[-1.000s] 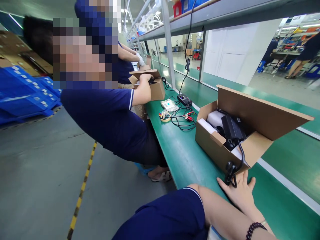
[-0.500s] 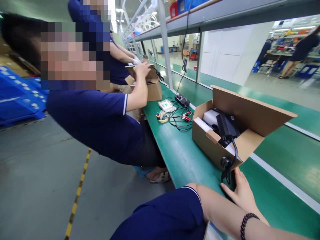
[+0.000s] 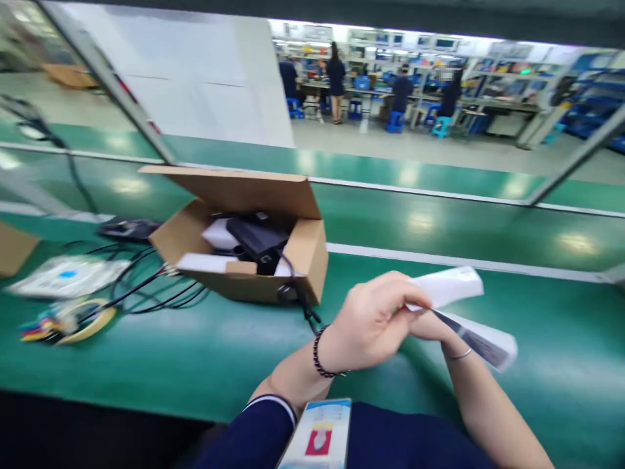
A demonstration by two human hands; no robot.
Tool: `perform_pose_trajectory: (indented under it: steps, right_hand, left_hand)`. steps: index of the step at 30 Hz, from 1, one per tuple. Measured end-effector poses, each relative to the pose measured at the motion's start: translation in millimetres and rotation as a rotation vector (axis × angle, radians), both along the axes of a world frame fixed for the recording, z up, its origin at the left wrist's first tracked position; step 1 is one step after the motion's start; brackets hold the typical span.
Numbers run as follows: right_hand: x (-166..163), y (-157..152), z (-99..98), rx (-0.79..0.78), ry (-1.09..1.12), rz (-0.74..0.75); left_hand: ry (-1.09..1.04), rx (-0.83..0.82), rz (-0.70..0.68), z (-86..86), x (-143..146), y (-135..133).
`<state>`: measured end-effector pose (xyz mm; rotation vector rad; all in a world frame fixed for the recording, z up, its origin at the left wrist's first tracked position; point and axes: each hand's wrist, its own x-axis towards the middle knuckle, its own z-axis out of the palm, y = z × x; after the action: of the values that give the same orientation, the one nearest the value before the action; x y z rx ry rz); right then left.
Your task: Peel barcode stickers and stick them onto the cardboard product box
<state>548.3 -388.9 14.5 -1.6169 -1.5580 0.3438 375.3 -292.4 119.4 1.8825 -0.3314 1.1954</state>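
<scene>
My left hand [image 3: 374, 322], with a bead bracelet at the wrist, is closed on a white folded paper leaflet [image 3: 452, 286] above the green table. My right hand [image 3: 430, 326] is mostly hidden behind the left one and grips the lower leaf of the same paper [image 3: 488, 342]. An open cardboard box [image 3: 244, 234] stands to the left of my hands, holding a black charger [image 3: 256, 238] and white foam. A black cord [image 3: 297, 299] hangs out over its front wall.
Left of the box lie black cables with coloured clips [image 3: 141, 286], a tape roll [image 3: 90, 319] and a clear bag [image 3: 66, 277]. A white line [image 3: 463, 262] runs along the green belt. People work at benches far behind.
The view has swung right, away from the co-workers. My left hand left the table by the box's cord and now holds a paper together with my right hand.
</scene>
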Motion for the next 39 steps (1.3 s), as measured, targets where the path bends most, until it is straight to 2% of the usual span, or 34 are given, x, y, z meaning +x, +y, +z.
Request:
perform_pose_trajectory:
  steps: [2,4,6,8,14,17,24,28,31,39]
  right_hand:
    - [18,-28,39.2,0.055,0.082,-0.093]
    - [24,-48,73.2,0.228,0.266,-0.165]
    - [20,-60,95.6,0.407,0.429,-0.155]
    - [11,-66,104.5,0.479,0.474,-0.114]
    - [4,-69,93.2,0.356,0.468,-0.093]
    - [8,-70,92.9,0.357,0.481,-0.07]
    - [9,-68,94.7,0.423,0.441,-0.198]
    - [9,-64,92.1,0.451,0.35,-0.277]
    - [7,-61,90.9,0.466,0.275,-0.337]
    - [3,-58,89.9,0.48,0.239,-0.397]
  left_hand:
    - [0.035,0.009,0.023,-0.1,3,0]
    - [0.054,0.016,0.043,-1.1,6,0]
    - [0.069,0.028,0.05,-2.8,8,0]
    - [0.094,0.06,0.042,-4.6,10,1]
    - [0.17,0.14,-0.009,-9.2,20,0]
    - [0.204,0.144,0.013,-12.2,26,0]
    - [0.264,0.125,0.061,-15.4,33,0]
    - [0.291,0.097,0.122,-17.7,35,1]
    - [0.32,0.104,0.109,-19.7,35,2]
    - [0.394,0.085,0.166,-26.4,32,5]
